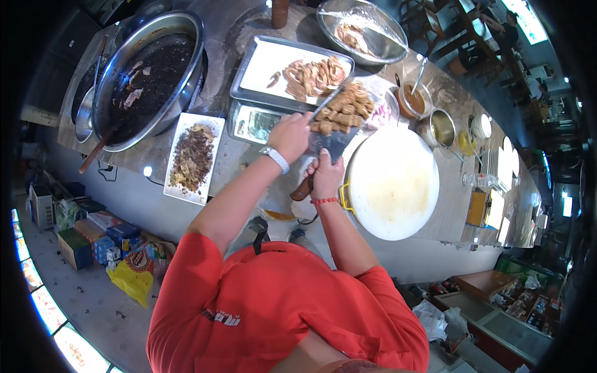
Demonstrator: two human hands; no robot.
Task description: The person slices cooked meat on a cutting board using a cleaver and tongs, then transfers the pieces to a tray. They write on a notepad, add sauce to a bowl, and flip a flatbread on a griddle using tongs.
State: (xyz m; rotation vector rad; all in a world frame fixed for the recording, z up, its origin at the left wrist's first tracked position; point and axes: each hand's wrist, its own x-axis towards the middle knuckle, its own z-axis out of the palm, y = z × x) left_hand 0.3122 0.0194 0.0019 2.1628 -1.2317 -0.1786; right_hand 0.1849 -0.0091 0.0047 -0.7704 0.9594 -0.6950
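Note:
My right hand (pixel 325 176) grips the wooden handle of a cleaver (pixel 332 145), whose broad dark blade points away from me. Brown cut chunks of food (pixel 346 109) are heaped over the blade. My left hand (pixel 291 136), with a pale watch on its wrist, is at the heap's left edge; its fingertips are partly hidden, so its hold is unclear. Just beyond, sliced brown rings (pixel 311 77) lie on a white board in a metal tray (pixel 237 84), above a scale (pixel 254 123). A round white cutting board (pixel 396 182) with a yellow handle is at the right.
Far left is a large metal basin (pixel 195 70) of dark liquid. A white rectangular plate (pixel 204 192) holds dark bits. Behind are a metal bowl (pixel 399 58) under clear film, a sauce container (pixel 414 99) and a metal pot (pixel 437 128). Stacked plates (pixel 481 125) stand farther right.

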